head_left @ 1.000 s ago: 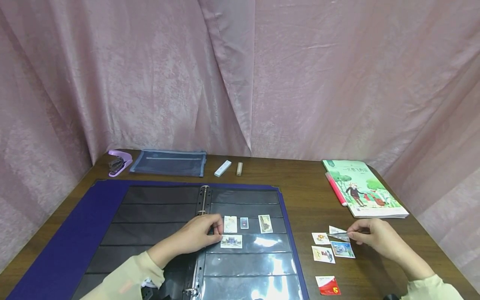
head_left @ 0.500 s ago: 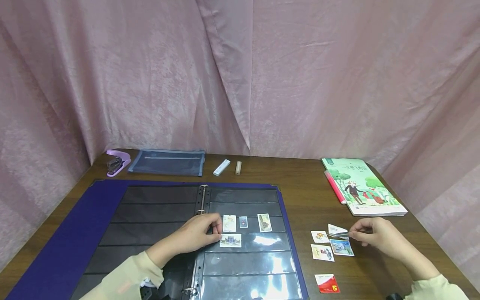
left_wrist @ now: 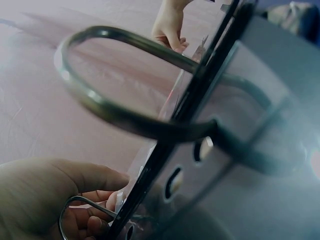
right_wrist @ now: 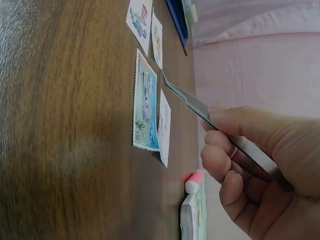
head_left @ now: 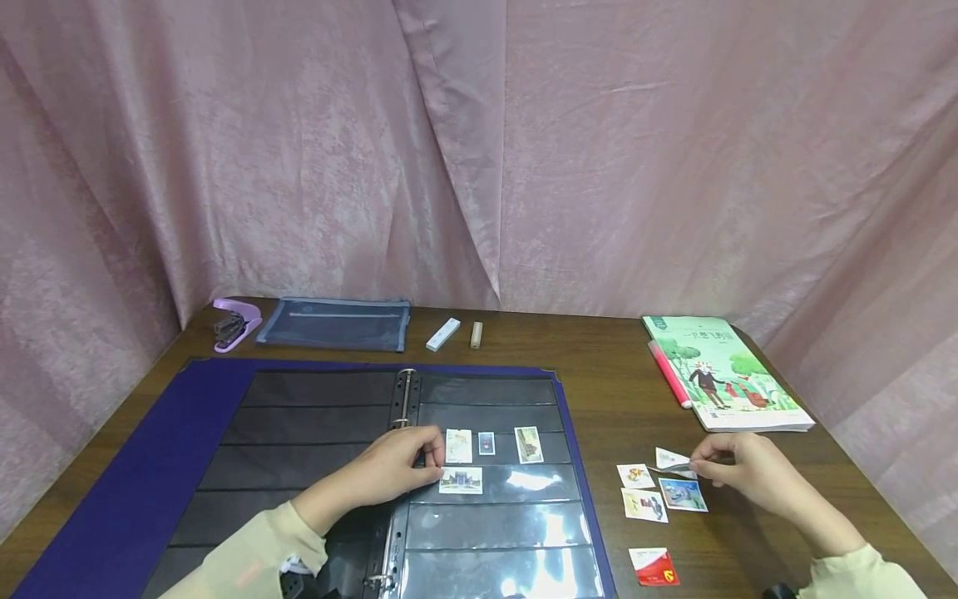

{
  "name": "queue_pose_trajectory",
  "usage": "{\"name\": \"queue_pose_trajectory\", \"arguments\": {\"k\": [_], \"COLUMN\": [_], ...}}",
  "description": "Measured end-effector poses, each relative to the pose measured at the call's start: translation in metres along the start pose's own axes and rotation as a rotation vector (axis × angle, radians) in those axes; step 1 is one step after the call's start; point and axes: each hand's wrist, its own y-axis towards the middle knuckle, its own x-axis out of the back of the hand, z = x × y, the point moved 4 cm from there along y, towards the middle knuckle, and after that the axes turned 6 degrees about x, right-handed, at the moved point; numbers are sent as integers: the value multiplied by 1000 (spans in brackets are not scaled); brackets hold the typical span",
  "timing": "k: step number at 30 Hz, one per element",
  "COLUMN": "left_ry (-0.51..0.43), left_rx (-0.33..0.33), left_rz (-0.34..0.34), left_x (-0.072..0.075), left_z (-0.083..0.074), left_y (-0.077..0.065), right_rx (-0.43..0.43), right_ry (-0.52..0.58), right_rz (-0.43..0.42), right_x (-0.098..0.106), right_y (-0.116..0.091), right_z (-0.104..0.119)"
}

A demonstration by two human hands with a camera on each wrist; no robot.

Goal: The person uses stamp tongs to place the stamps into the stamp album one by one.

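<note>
My right hand holds metal tweezers between thumb and fingers. Their tips point at the near corner of a small white stamp with an orange picture; whether they touch is unclear. Beside it lie a blue stamp, a pale stamp partly behind the tweezers, and another stamp. My left hand rests on the stamp album, fingers bent, at the left end of a building stamp. I cannot tell if its fingertips pinch the clear pocket strip.
Above the building stamp sit several stamps in a row. A red-and-white stamp lies nearer. A green book and pink marker lie right; a stapler, mesh pouch and white block stand behind the album.
My right hand has shifted slightly left with the tweezers, and the orange-picture stamp has slid a little left. My left hand stays in place.
</note>
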Motion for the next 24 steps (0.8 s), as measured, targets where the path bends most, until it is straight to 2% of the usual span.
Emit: {"name": "queue_pose_trajectory", "arguments": {"k": [5,14,24], "left_ry": [2,6,4], "left_rx": [2,5,9], "left_rz": [-5,-10,-8], "left_x": [0,1,1], "left_z": [0,-1,-1], "left_y": [1,2,1], "right_rx": [19,-50,-13], "right_ry": [13,130,272], "right_rz": [-20,140,217], "right_x": [1,6,0], "right_y": [-1,-2,5], "right_z": [0,-6,-7]}}
